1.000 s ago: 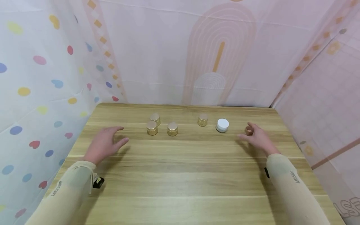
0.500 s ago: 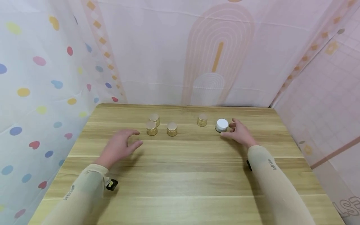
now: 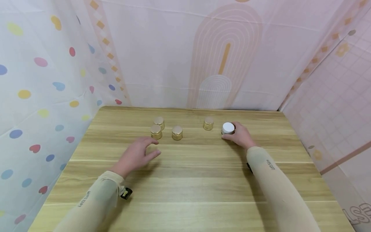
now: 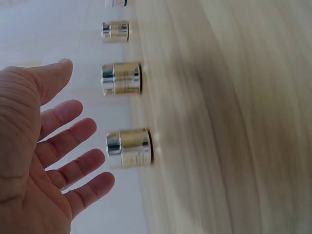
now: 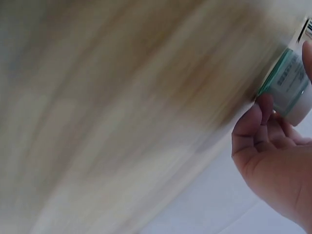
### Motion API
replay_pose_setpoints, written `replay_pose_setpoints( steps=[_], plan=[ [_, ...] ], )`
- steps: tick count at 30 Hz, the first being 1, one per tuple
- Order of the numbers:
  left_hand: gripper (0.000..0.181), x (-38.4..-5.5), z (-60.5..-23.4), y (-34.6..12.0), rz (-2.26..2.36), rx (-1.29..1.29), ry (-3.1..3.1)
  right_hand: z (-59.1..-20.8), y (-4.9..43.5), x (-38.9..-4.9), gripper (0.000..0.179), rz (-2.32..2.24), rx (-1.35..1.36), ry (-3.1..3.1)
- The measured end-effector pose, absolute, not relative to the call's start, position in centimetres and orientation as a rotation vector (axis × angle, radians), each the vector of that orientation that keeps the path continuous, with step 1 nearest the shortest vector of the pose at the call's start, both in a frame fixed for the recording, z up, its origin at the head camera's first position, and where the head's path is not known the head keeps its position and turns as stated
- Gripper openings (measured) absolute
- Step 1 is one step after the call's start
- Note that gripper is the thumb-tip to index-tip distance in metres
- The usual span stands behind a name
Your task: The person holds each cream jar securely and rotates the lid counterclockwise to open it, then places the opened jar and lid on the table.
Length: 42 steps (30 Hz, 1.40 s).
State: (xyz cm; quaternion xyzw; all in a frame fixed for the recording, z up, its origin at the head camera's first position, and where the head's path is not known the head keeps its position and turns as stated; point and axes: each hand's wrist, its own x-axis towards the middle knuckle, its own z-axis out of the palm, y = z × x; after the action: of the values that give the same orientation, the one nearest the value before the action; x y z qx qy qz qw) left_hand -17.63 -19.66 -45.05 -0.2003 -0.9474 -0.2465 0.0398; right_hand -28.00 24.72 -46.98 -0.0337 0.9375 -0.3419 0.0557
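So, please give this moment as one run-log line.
left hand: holds nothing, near gold jars | right hand: fingers around white-lidded jar | gold jars: four, upright on table

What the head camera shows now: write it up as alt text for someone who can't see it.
A person's right hand curls around a white-lidded jar on a wood-grain table, while the left hand hovers, empty, near three gold jars. A fourth gold jar stands between that group and the white-lidded jar. Patterned fabric hangs behind.
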Motion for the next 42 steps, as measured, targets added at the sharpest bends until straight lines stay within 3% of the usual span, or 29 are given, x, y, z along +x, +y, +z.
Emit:
replay_pose_setpoints(
  steps=[11,23,33,42],
  plan=[
    [0.04,-17.2,-45.5,-17.8,-0.724,-0.686,-2.904,-47.2,24.0,-28.1,0.078,-0.943,-0.045,2.91],
    [0.038,-17.1,-46.1,-16.3,-0.73,-0.756,-2.907,-46.4,24.5,-26.5,0.065,-1.007,-0.195,2.913],
    [0.034,-17.2,-46.7,-14.6,-0.74,-0.825,-2.942,-46.3,24.1,-24.8,0.067,-0.967,-0.231,2.884],
    [0.053,-17.1,-46.3,-11.9,-0.818,-0.838,-2.958,-46.5,20.5,-23.1,0.064,-0.882,-0.457,2.902]
  ],
)
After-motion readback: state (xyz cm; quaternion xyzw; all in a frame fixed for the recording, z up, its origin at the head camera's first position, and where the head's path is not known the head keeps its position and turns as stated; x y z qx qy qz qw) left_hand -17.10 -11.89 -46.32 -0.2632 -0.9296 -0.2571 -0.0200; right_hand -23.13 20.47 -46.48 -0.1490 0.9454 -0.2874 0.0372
